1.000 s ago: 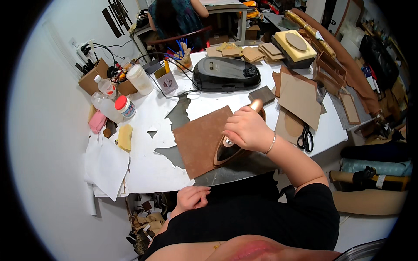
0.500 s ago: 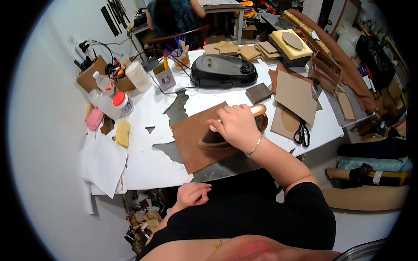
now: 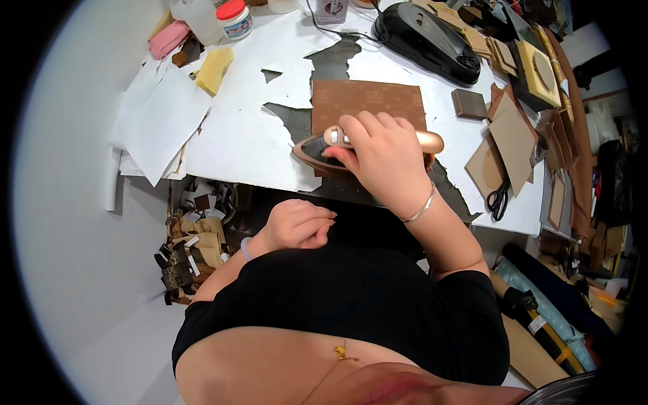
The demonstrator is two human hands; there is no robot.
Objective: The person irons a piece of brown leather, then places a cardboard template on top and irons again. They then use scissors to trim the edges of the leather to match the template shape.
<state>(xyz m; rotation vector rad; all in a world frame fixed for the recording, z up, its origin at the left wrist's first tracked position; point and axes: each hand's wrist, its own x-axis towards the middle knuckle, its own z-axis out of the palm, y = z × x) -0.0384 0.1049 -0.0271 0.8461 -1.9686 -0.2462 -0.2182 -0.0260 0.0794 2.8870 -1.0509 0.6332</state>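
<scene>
My right hand (image 3: 388,148) is wrapped round the gold-coloured handle of a clothes iron (image 3: 312,154). The iron lies over the near part of a brown patterned sheet (image 3: 368,98), its pointed tip reaching just past the sheet's left edge. My fingers and the iron hide part of that sheet. Off the table, close to my body and below the front edge, my left hand (image 3: 300,224) is curled closed, with nothing visible in it.
A black machine (image 3: 425,40) stands at the back. Board pieces (image 3: 509,145) and black scissors (image 3: 498,200) lie to the right, near a dark block (image 3: 470,104). White papers (image 3: 158,115), a yellow sponge (image 3: 214,70) and a red-lidded jar (image 3: 234,19) are on the left.
My view has turned and tilted down toward my body. The iron has moved over the sheet to its near edge, still in my right hand. My left hand stays curled near my body.
</scene>
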